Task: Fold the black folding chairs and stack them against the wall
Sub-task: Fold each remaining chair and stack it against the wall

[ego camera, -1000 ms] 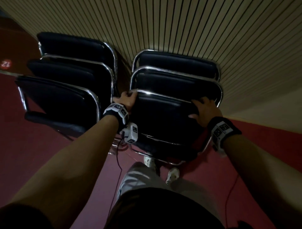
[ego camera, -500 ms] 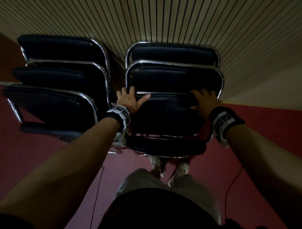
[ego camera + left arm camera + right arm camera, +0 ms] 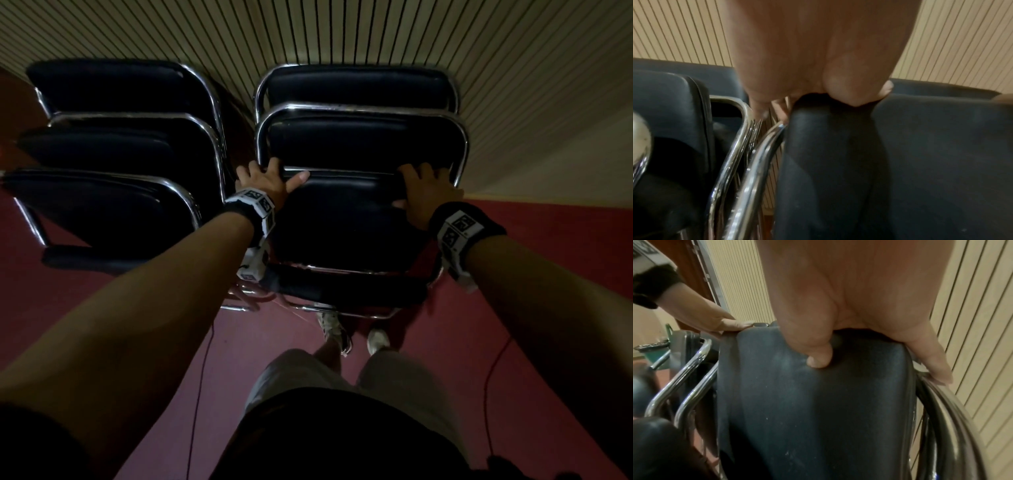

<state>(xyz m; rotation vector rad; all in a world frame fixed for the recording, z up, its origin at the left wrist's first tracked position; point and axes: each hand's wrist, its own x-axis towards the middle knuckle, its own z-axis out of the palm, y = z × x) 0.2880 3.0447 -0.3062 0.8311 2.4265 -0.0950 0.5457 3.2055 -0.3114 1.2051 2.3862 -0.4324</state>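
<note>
Slatted wall [image 3: 376,31] behind, red floor [image 3: 548,308] below, dim light throughout. Chair frames and black pads merge in the dark, so I can't separate seat from back on most chairs. My torso and shorts cut off the floor at the bottom edge; chair feet mostly hidden.

Two stacks lean on the wall: left stack [image 3: 113,154] of three chairs, right stack [image 3: 359,113] of two plus the front chair [image 3: 342,222] I'm on.

My left hand [image 3: 265,183] sits on the front chair's top left corner, fingers over the edge, thumb stretched flat along the top. In the left wrist view the fingertips [image 3: 761,110] drop behind the pad beside the chrome tube [image 3: 748,170]; I can't tell if they really grip.

My right hand [image 3: 426,197] is on the top right corner. The right wrist view shows the thumb [image 3: 818,358] pressed into the pad front and fingers [image 3: 935,368] wrapped over the edge onto the chrome: gripping the chair.

Front chair touches the one behind it. Narrow gap between stacks; open floor to the right of the right stack.
</note>
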